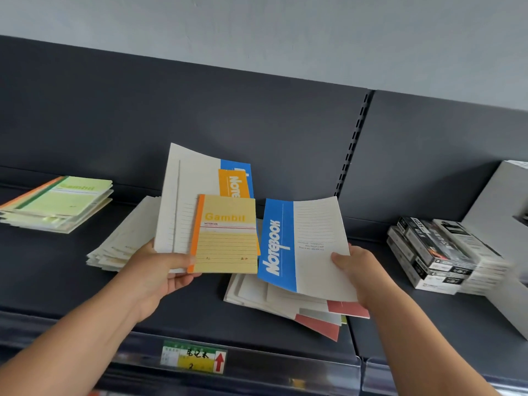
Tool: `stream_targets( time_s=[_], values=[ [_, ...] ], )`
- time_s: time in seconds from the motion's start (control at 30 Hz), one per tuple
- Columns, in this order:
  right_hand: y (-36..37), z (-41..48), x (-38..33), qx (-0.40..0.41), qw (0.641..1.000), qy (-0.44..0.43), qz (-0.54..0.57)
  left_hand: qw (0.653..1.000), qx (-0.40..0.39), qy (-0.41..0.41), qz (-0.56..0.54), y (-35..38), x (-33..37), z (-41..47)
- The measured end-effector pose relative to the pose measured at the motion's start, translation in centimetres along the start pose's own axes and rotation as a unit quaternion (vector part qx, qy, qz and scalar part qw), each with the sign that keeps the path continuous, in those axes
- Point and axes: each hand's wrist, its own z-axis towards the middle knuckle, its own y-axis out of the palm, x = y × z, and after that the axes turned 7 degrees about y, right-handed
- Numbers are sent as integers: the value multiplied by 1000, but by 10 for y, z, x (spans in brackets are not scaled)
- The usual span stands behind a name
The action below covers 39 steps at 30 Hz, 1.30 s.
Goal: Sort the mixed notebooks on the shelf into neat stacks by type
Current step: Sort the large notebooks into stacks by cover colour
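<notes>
A pale wall (257, 30) rises above the dark grey back panel (200, 115) of the shelf (71, 284). Measured from the price label (194, 358) on the shelf's front edge: green notebooks (63, 201) stack far up-left, boxes (437, 252) far right, loose notebooks (288, 304) just up-right. Above it, the left hand (160, 270) grips a fan fronted by the yellow Gambil notebook (228, 238); the right hand (357, 267) pinches the blue notebook (303, 247).

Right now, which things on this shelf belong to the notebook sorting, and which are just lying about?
Job: yellow Gambil notebook fanned with others in left hand; blue notebook in right hand; green Gambil stack; white stack; mixed pile.
Lying about: black-and-white boxes; price tag.
</notes>
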Motion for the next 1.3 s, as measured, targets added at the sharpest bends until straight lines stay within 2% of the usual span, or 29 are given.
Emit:
stream_targets(
  time_s=[0.27,0.53,0.63,0.73,0.83,0.9,0.97,1.03,1.13,1.2,1.3],
  values=[
    [-17,1,-4,-28,999,-33,17,1000,-10,8,-25,-3,4,4],
    [-45,-12,-50,-11,981,-164,-98,996,-26,35,-82,1,25,6],
    [-43,-18,-69,-16,969,-188,-160,995,-38,43,-84,5,33,4],
    [-41,-24,-87,-37,936,-203,-285,995,-49,50,-77,9,42,2],
    [-31,-19,-101,-40,868,-215,-445,994,-59,56,-69,13,49,0],
    [-15,-6,-103,24,816,-233,-528,995,-58,51,-65,16,51,0],
    [1,7,-94,122,777,-263,-558,996,-56,47,-57,20,49,1],
    [12,16,-72,172,786,-283,-522,996,-56,39,-50,21,44,1],
    [22,11,-33,167,839,-287,-431,997,-56,21,-44,22,35,4],
    [33,-7,-11,102,857,-284,-418,998,-56,13,-39,23,31,8],
    [54,-34,14,-30,836,-289,-466,997,-67,6,-35,24,28,12]
  ],
)
